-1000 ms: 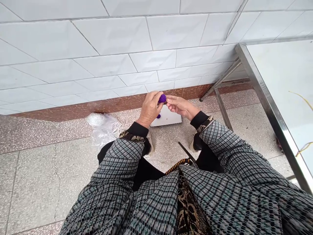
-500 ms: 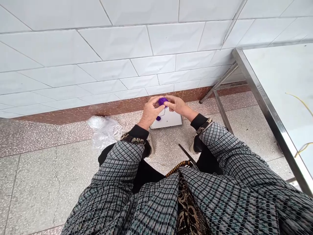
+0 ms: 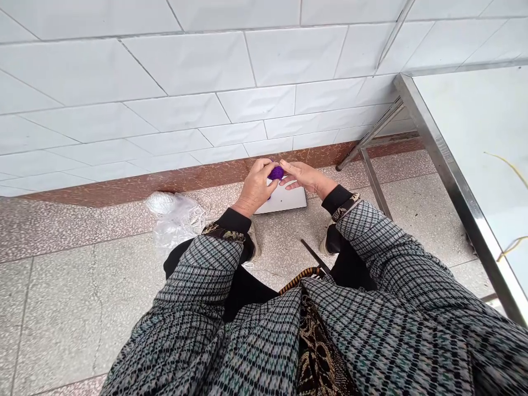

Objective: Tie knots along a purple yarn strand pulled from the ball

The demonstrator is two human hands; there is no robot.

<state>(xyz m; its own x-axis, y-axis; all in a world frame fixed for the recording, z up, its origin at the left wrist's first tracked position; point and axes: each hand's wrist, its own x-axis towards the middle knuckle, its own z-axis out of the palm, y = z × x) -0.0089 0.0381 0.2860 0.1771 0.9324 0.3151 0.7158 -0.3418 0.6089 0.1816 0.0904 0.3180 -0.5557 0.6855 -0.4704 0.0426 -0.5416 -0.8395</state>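
A small purple ball of yarn (image 3: 276,172) is held out in front of me, above the floor. My left hand (image 3: 256,187) curls its fingers round the ball from the left. My right hand (image 3: 303,176) meets it from the right, fingertips pinched against the ball's edge. Below the hands a white flat box (image 3: 286,200) lies on the floor by the wall. Both arms wear grey checked sleeves.
A clear plastic bag with white yarn (image 3: 173,215) lies on the floor at the left. A steel-framed table (image 3: 445,154) stands at the right, its leg (image 3: 373,181) near my right foot. White tiled wall ahead. A striped stick (image 3: 299,279) rests at my lap.
The small purple bit that hung below the ball over the white box is no longer visible. My hands have stayed together on the ball, shifting slightly.
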